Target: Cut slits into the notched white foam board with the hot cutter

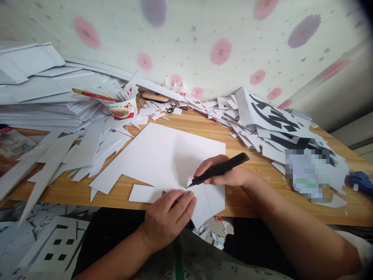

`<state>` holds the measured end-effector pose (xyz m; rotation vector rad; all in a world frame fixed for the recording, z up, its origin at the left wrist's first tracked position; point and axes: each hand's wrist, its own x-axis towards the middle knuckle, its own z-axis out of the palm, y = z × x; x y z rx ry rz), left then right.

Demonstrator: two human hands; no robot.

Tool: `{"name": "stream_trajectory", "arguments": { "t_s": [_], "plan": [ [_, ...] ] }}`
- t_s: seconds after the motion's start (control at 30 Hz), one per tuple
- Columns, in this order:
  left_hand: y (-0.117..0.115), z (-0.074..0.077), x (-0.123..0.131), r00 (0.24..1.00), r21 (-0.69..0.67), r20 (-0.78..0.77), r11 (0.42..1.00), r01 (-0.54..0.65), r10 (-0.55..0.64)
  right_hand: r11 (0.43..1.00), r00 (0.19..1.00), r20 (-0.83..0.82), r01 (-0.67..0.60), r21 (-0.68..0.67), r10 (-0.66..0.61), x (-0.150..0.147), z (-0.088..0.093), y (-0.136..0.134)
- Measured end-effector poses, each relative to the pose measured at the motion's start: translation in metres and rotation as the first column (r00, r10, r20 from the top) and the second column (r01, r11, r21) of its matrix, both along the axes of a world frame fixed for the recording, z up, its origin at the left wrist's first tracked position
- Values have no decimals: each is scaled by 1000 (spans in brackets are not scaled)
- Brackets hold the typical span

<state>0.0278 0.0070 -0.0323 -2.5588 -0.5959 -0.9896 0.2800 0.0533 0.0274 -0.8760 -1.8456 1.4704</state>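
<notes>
A large white foam board sheet point(171, 155) lies near the table's front edge, with an angular cut outline and a thin curved line on its right part. My right hand point(223, 171) is closed around a black craft knife point(221, 168), its tip touching the sheet just beyond my left fingertips. My left hand point(170, 212) presses down on the sheet's near edge, fingers extended and slightly apart. Whether anything lies beneath those fingers is hidden. Beside it is a small white strip point(145, 193).
White board offcuts point(87, 151) and stacked sheets point(37, 89) crowd the left. A paper tub point(124, 109) holds white strips; scissors point(177, 109) lie behind. Scraps and a black-lettered sheet point(271, 112) pile up right, near a pixelated object point(305, 179) and a blue tool point(359, 182).
</notes>
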Motion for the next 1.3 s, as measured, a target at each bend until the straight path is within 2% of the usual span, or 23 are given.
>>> {"name": "stream_trajectory", "arguments": {
  "t_s": [0.2, 0.57, 0.9, 1.3],
  "plan": [
    [0, 0, 1, 1000, -18, 8, 1000, 7, -6, 996, 998, -1, -64, 69, 64, 1, 1, 6],
    [-1, -2, 0, 1000, -32, -2, 999, -3, 3, 997, 999, 0, -36, 73, 36, 8, -4, 5],
    [-2, -1, 1, 1000, -65, 13, 998, 0, 0, 994, 997, 72, -17, 105, 9, 25, 4, 5],
    [0, 1, 3, 1000, -62, 28, 998, -5, 7, 993, 989, 145, -54, 107, 39, 42, 13, 10]
  ]
}}
